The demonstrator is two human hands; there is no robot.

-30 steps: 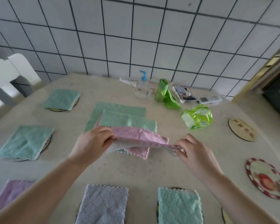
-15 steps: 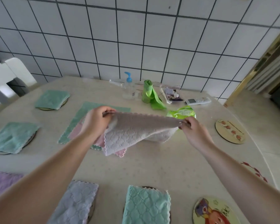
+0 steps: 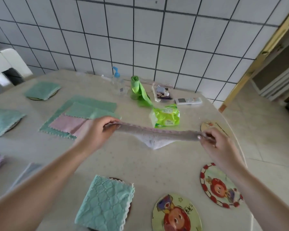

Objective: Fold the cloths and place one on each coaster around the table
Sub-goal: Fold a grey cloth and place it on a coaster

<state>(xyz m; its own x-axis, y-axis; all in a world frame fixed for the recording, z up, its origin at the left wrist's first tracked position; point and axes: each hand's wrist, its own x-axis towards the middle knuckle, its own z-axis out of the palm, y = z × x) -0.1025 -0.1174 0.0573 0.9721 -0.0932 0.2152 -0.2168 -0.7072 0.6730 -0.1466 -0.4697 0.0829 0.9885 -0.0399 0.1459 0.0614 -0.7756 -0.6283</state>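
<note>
Grey cloth stretched out mid-air over the worktop

Nearest sit two bare coasters (image 3: 176, 214) – above them the left hand (image 3: 97, 132) and right hand (image 3: 218, 145) have fingers pinched on the grey cloth (image 3: 154, 135), pile of cloths (image 3: 80, 117) beyond.

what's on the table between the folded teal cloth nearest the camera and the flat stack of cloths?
Head view: bare beige tabletop; only the left forearm crosses above it. Folded teal quilted cloth, flat pink-and-teal cloth stack.

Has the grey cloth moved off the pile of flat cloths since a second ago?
Yes. The grey cloth was over the flat pile; now both hands hold it stretched to the right, toward the green wipes pack.
</note>
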